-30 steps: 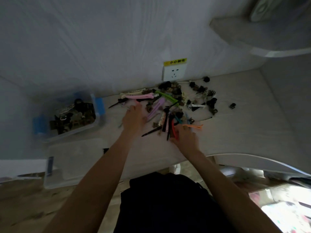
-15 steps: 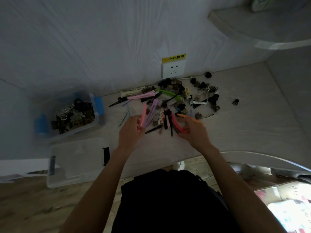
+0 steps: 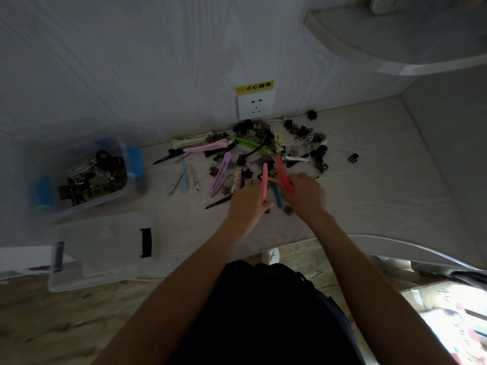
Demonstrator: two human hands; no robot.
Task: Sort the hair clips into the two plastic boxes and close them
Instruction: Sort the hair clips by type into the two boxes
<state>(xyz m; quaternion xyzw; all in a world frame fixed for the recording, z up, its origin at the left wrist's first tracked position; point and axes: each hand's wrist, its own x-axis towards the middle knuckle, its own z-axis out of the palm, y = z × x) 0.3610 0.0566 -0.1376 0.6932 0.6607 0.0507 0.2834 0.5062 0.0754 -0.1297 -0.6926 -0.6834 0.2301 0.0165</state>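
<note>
**Inspector:** Since half a second ago, both hands have drawn together over the near edge of the pile. Left hand (image 3: 249,201) now holds a pink clip (image 3: 264,184) upright, fingers curled round its lower end. Right hand (image 3: 305,192) grips a red clip (image 3: 283,173), tip pointing away from the wrist.

**Clerk:** And the rest of the stock?

**Inspector:** Unsorted hair clips (image 3: 253,151) lie beyond both sets of knuckles, long coloured ones mixed with small dark claw types. A teal clip (image 3: 276,194) and an orange clip (image 3: 274,180) sit between the two hands. One stray claw clip (image 3: 353,157) rests well out past the right hand.

**Clerk:** Boxes?

**Inspector:** Both far to the left of the left hand. Blue-latched box (image 3: 131,167) is open and already carries dark clips. Clear box (image 3: 102,248) sits nearer the person; whether it holds anything, I cannot tell.

**Clerk:** Risks?

**Inspector:** In my judgement, three. Long clips are tangled, so lifting one may drag neighbours off the bed edge just behind the wrists. Each carry to the boxes is a long reach, so a loose hold could drop a clip. Light is poor, so dark claws may be missorted or overlooked
</note>
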